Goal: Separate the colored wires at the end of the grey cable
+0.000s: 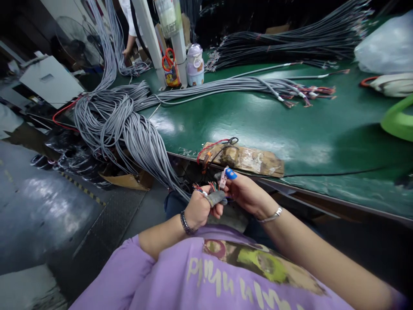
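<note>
My left hand (200, 210) is closed around the stripped end of a cable, and thin coloured wires (213, 187) fan out above its fingers. A grey covering wraps its thumb. Just to the right, my right hand (247, 193) pinches a small pinkish-white block (223, 179), which looks like a connector. A blue cover sits on that thumb. The block is close beside the wire tips; whether they touch I cannot tell. Both hands are in front of the table edge, below a worn wooden board (254, 160) with red and black leads on it.
Grey cables (129, 125) hang in a thick bundle over the left edge of the green table (322, 137). Black cables (284, 45) lie at the back. Orange-handled scissors (168, 60) and a lilac bottle (195, 64) stand by a post. Another person's hand (126, 51) shows at the back left.
</note>
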A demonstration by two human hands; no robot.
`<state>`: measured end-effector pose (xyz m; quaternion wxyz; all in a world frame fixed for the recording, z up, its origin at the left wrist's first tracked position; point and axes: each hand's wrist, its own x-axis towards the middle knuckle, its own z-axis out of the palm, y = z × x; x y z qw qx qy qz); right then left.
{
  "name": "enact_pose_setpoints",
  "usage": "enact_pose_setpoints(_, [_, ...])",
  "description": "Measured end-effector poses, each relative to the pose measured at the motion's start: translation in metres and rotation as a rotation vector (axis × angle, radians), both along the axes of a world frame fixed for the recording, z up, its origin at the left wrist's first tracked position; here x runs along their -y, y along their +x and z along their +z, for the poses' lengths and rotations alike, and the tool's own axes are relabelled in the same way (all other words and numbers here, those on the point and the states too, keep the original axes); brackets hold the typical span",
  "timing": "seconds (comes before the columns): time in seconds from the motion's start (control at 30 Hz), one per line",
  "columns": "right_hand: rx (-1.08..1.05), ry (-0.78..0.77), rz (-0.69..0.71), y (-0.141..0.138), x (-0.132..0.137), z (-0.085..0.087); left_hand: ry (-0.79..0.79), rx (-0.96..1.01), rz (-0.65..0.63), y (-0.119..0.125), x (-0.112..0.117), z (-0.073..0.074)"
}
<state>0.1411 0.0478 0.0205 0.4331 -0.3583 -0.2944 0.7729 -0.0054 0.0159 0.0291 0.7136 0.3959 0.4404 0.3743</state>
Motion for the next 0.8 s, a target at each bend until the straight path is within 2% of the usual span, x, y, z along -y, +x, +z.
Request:
enact_pose_setpoints(0.17, [-0.068, -0.004, -0.031, 0.001, 0.0, -0.001, -0.021, -0.005, -0.024, 0.003, -0.002, -0.002])
enact_pose_setpoints(0.5, [-0.053, -0.007, -0.076, 0.002, 0.001, -0.005, -0.065, -0.027, -0.023, 0.005, -0.002, -0.003])
enact_pose_setpoints(0.67, [-0.058, 0.005, -0.041, 0.001, 0.004, -0.006, -0.043, -0.015, 0.002, 0.003, 0.003, -0.002])
enact_pose_setpoints(0.8, [-0.063, -0.05, -0.034, 0.004, 0.005, -0.008, 0.014, -0.028, 0.009, -0.002, 0.011, -0.008])
